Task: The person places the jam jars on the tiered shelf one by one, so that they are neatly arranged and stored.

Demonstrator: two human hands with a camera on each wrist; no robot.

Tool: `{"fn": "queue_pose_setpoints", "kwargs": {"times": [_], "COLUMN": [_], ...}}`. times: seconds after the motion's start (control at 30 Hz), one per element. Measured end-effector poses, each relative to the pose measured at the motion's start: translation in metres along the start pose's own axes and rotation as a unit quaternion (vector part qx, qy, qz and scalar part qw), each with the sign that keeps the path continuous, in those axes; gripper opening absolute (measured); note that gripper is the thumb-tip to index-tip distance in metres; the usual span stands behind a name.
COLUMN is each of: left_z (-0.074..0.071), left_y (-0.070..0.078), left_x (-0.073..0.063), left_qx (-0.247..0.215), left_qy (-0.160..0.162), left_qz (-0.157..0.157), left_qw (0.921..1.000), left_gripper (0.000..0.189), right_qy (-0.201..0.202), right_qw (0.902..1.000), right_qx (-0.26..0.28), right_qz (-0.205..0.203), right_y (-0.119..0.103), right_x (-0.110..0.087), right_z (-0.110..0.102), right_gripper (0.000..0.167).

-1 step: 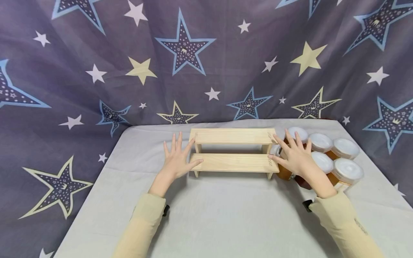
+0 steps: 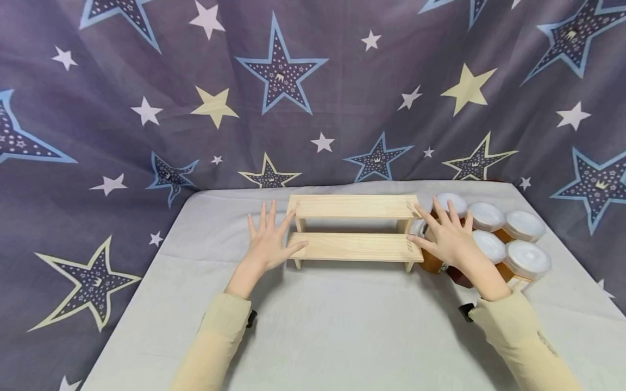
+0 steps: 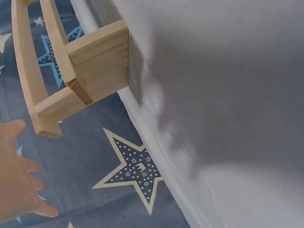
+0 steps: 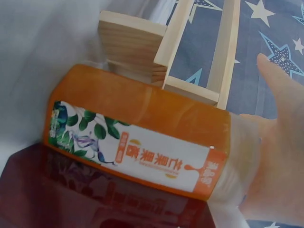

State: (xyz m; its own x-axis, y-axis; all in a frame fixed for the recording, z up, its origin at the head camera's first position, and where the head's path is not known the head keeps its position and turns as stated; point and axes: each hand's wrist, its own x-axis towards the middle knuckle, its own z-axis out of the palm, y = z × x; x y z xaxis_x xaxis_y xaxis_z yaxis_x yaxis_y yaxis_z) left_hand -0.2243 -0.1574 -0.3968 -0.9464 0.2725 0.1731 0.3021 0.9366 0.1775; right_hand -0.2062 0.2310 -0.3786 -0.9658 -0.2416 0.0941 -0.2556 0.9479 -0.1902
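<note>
Over toward twelve o'clock on the desk [image 2: 323, 326] I see the wooden shelf [image 2: 354, 247]. The left hand [image 2: 266, 244] is by its nine o'clock end, the right hand [image 2: 450, 239] by its three o'clock end; both have fingers spread and grasp nothing. Steadying the shelf well, I'd judge, calls for light, matching pressure at each end, with the right hand kept from nudging the bottles [image 2: 525, 258] crowded at three o'clock. These wear whitish lids [image 2: 523, 224]. One orange bottle [image 4: 137, 137] seems filled nearly to the top; beside it is a dark red bottle [image 4: 118, 199], its level unclear.
</note>
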Motion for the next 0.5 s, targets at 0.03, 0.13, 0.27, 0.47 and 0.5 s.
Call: {"fn": "queue_pose_setpoints", "kwargs": {"times": [0.03,0.13,0.27,0.47,0.5], "left_z": [-0.0001,0.0001,0.0002,0.0002,0.0003], "left_y": [0.0002,0.0007,0.0011,-0.0007,-0.001], "left_x": [0.0,-0.0007,-0.0023,-0.0045,-0.0046], "left_qx": [-0.002,0.0,0.004,-0.003,-0.005], "left_qy": [0.0,-0.001,-0.005,-0.002,0.001], "left_qz": [0.002,0.003,0.0,-0.001,-0.001], "left_qw": [1.0,1.0,1.0,1.0,1.0], "left_gripper": [0.082,0.081,0.081,0.08,0.08], "right_qy": [0.0,-0.003,-0.004,0.003,0.005], "right_qw": [1.0,1.0,1.0,0.9999,0.9999], "right_qx": [0.001,0.003,0.006,0.013,0.015], "right_qz": [0.0,0.0,-0.002,-0.002,-0.002], "right_y": [0.0001,0.0005,0.0005,-0.0001,0.0], "right_x": [-0.0004,-0.0013,-0.0021,-0.0053,-0.0058], "right_z": [0.0,-0.0007,-0.0031,-0.0081,-0.0092], "right_gripper": [0.076,0.076,0.076,0.076,0.076]}}
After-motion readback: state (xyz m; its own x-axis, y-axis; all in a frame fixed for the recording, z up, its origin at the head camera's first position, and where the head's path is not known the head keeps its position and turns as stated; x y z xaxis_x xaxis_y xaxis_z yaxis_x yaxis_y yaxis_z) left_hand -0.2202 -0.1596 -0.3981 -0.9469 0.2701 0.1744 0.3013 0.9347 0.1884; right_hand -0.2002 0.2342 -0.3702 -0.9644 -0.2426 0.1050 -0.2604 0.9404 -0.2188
